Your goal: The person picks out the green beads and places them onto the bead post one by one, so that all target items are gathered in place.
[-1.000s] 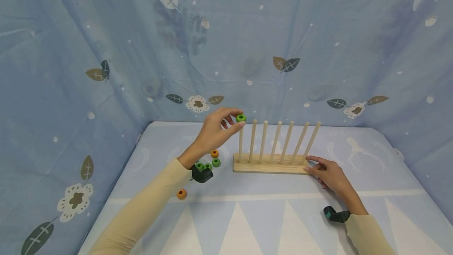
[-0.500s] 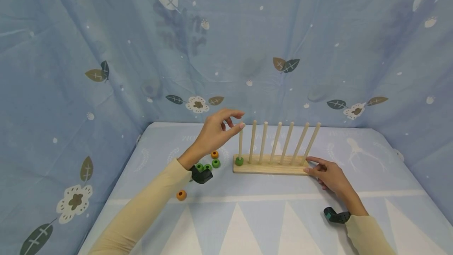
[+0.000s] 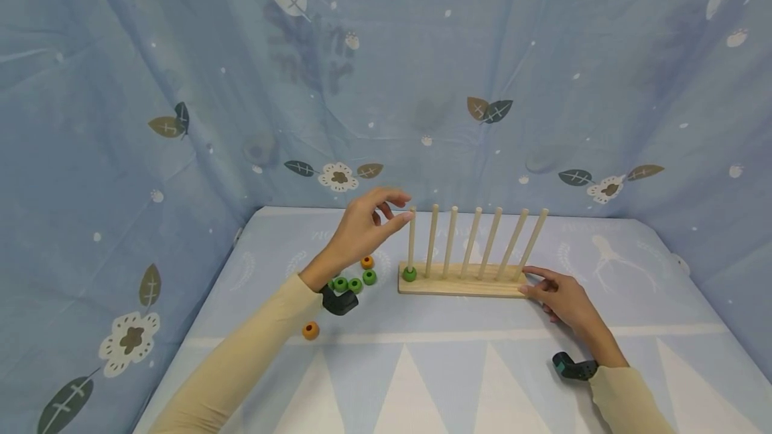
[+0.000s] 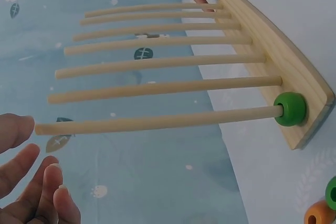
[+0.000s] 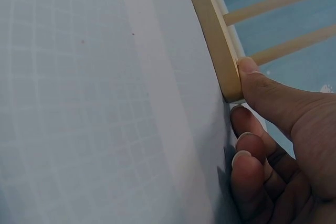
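Note:
A wooden peg rack (image 3: 470,287) stands on the table, with several upright pegs in a row along its flat base. One green bead (image 3: 409,275) sits at the foot of the leftmost peg (image 3: 411,240), threaded on it; the left wrist view shows the same green bead (image 4: 295,109) against the base. My left hand (image 3: 364,221) is beside that peg's top, thumb and fingers apart with nothing between them. At the rack's right end, my right hand (image 3: 559,297) grips the base, its thumb (image 5: 262,85) on the upper side and the other fingers curled by the end.
Left of the rack lie several loose green beads (image 3: 355,285) and an orange bead (image 3: 367,262), partly behind the left wrist. Another orange bead (image 3: 310,331) is nearer the front. A patterned blue curtain (image 3: 386,86) hangs behind the table.
My left hand let go of the green bead at the peg's top, and the bead dropped down to the base. The left hand then drew slightly left. My right hand has stayed put.

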{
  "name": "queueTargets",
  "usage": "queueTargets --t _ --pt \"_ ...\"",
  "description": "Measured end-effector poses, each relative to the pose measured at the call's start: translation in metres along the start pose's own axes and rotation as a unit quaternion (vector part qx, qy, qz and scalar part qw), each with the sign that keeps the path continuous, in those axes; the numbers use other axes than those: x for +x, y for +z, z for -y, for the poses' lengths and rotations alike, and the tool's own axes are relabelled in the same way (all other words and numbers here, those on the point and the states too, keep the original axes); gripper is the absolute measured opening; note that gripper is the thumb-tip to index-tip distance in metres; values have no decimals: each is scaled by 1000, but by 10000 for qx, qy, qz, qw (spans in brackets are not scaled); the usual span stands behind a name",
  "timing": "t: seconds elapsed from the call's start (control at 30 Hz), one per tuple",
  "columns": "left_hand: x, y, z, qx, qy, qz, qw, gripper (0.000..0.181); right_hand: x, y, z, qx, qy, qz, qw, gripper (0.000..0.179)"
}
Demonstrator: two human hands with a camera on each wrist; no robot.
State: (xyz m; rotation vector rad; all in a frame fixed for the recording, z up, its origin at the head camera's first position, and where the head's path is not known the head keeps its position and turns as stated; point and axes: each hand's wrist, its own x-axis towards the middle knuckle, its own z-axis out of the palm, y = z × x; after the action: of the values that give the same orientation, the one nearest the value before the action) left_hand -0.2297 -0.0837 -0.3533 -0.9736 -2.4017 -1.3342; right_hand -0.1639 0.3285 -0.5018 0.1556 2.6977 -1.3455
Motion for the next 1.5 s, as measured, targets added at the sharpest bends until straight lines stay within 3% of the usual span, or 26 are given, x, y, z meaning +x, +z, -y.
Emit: queueTargets --t 0.67,1.5 --pt "-22 -12 15 136 -267 -94 9995 30 0 1 3 -82 35 0 10000 63" --pt "-57 -17 36 174 -683 -73 9975 29 -4 2 4 -121 0 -14 9999 66"
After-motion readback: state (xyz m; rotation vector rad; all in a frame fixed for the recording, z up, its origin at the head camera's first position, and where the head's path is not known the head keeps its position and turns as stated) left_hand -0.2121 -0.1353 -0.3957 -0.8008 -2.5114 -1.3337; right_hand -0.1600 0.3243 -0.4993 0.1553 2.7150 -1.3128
